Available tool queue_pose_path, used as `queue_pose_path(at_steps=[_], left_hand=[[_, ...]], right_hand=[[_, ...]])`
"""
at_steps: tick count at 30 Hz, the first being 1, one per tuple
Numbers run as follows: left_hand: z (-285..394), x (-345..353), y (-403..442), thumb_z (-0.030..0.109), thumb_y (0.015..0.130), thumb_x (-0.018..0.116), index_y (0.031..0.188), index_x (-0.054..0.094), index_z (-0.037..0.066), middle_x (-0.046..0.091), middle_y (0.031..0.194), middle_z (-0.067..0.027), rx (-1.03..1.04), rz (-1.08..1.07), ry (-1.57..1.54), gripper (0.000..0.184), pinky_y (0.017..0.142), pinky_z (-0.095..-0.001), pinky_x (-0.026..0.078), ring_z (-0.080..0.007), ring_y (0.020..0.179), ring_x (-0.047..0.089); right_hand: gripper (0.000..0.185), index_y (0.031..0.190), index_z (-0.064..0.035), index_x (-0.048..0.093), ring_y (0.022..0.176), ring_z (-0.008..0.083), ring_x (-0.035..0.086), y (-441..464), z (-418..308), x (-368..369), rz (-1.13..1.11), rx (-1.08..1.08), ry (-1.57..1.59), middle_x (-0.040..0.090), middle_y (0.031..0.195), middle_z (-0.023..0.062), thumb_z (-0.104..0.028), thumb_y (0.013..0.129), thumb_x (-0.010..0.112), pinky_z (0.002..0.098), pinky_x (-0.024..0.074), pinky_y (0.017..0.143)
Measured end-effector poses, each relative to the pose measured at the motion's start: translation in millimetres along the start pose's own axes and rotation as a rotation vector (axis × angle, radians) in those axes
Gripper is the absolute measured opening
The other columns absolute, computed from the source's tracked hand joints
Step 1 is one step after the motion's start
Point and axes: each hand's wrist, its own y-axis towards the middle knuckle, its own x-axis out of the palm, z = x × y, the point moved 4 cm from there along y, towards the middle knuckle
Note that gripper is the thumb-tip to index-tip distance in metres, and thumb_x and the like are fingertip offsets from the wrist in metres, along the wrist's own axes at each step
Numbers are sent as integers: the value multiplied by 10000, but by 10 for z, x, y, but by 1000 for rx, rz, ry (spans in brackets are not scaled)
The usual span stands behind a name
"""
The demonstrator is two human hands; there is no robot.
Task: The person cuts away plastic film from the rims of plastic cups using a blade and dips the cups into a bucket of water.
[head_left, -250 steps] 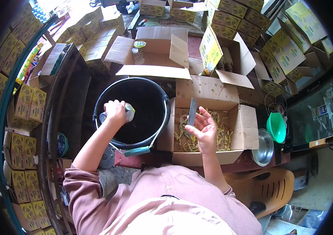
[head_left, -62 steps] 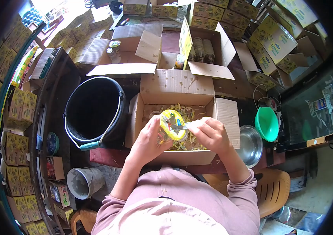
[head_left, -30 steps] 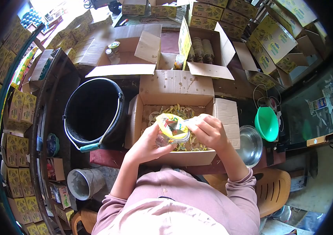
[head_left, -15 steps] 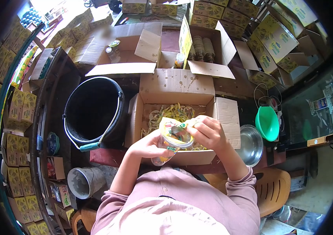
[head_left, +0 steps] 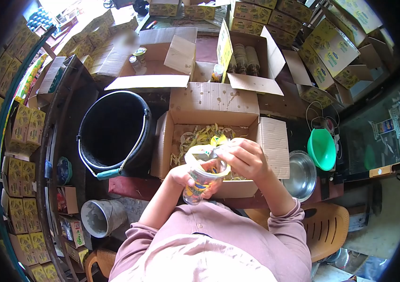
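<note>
My left hand [head_left: 181, 176] is wrapped round a clear printed plastic cup [head_left: 201, 184], tilted with its mouth facing away from me. Colourful bits show inside the cup. Over the rim, my right hand [head_left: 243, 159] pinches a yellow printed film lid [head_left: 219, 140], which is partly lifted off the mouth. Its fingertips partly hide where film and rim meet. Behind and below both hands stands an open cardboard box [head_left: 213, 103] holding many yellow-green strips [head_left: 195, 137].
A black bucket [head_left: 83, 127] with a wire handle stands left of the box. To the right are a steel bowl [head_left: 309, 175] and a green plastic bowl [head_left: 322, 149]. Farther back, open cartons [head_left: 146, 82] hold jars. A grey bucket [head_left: 89, 214] sits low on the left.
The film lid has been peeled further back, uncovering more of the cup's mouth. My left hand has turned and lowered the cup slightly; my right hand has shifted a little towards me.
</note>
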Motion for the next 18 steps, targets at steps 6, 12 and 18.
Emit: queue_pose_path(at_steps=[6, 12, 18], left_hand=[[215, -148, -130, 190, 597, 800, 1229, 327, -12, 554, 972, -159, -70, 80, 331, 815, 744, -317, 470, -195, 840, 568], [437, -61, -173, 172, 647, 750, 1325, 280, 17, 434, 1222, -99, 140, 482, 700, 840, 952, -331, 344, -165, 1109, 429], [432, -35, -191, 174, 667, 718, 1317, 290, 8, 443, 1212, -94, 255, 476, 772, 796, 950, -324, 354, -162, 1059, 461]], right_hand=[[221, 802, -31, 623, 651, 167, 564, -11, 61, -53, -31, 19, -68, 535, 697, 33, -85, 588, 631, 288, 495, 575], [225, 812, -34, 623, 702, 163, 571, 5, 126, -163, -69, 15, -158, 546, 716, 29, -87, 595, 643, 283, 499, 624], [205, 810, -44, 627, 702, 147, 570, 31, 80, -212, -132, -8, -208, 534, 698, 15, -83, 608, 641, 263, 497, 643]])
